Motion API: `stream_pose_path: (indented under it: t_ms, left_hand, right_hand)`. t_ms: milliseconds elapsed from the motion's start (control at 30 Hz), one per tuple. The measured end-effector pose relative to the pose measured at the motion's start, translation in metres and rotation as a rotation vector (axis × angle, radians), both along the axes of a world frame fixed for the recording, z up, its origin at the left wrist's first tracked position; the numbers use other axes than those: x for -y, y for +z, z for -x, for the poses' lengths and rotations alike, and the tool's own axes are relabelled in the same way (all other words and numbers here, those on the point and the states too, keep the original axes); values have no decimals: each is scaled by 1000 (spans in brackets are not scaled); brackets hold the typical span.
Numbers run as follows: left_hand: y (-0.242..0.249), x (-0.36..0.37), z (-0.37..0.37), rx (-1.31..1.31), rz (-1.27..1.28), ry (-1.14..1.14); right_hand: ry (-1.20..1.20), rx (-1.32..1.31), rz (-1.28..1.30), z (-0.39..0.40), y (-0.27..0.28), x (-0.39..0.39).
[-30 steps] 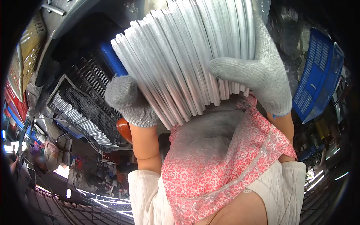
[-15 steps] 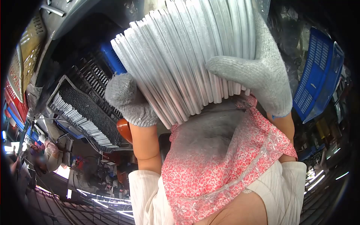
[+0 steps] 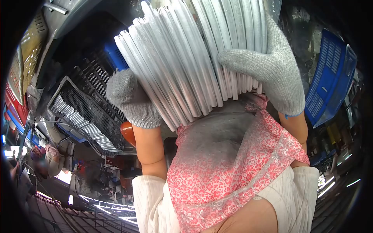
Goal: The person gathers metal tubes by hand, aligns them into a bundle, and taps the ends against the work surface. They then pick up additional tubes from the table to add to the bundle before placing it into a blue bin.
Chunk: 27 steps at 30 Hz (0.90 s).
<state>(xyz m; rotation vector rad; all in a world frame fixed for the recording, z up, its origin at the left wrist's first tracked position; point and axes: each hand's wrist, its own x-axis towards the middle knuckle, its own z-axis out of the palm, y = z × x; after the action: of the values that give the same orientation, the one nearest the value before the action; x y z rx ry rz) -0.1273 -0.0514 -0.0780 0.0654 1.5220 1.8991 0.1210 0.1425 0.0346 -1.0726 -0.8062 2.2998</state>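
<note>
A wide row of silvery metal tubes point(image 3: 175, 66) spans the space between my two gloved hands, above a smudged pink floral apron point(image 3: 217, 171). My left hand point(image 3: 134, 99), in a grey knit glove, grips the row's left edge, its fingers mostly hidden beneath or behind the tubes. At the right edge my right hand point(image 3: 272, 70), also gloved in grey, has its thumb laid across the front of the tubes, with its other fingers hidden. A narrow dark gap divides the row near its middle, and the upper ends are uneven.
A black mesh crate point(image 3: 91, 105) at left holds a line of similar tubes point(image 3: 81, 124). Blue crates stand at the right point(image 3: 326, 77) and behind my left hand point(image 3: 115, 56). Yellow point(image 3: 31, 50) and red point(image 3: 14, 101) baskets are far left. A person point(image 3: 52, 155) is at the lower left.
A gap has opened in the tube row, and several upper ends left of it now stick up higher. My left hand has shifted slightly left, and my right thumb has moved slightly up.
</note>
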Motion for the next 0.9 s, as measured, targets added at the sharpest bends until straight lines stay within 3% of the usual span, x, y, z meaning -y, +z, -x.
stream_pose_path:
  t_ms: [67,200,267,367,467,733,833,900]
  left_hand:
    - [2,-5,-2,29,-20,-19]
    - [13,-8,-13,187,-82,-99]
    - [18,-9,-20,285,-122,-131]
    - [33,-13,-33,438,-187,-191]
    - [41,-20,-33,528,-228,-222]
    - [38,-21,-42,503,-293,-301]
    - [36,-23,-45,475,-314,-333]
    - [35,-26,-46,454,-336,-355]
  right_hand:
    - [155,223,-247,-1,3,7]
    - [191,311,-412,6,13,15]
    - [220,801,-682,25,18,27]
    - [150,389,-402,5,0,13]
    - [93,238,-274,-2,-5,9]
    - [118,218,-344,0,-4,14]
    - [228,386,-490,4,0,14]
    - [225,231,-255,3,1,13]
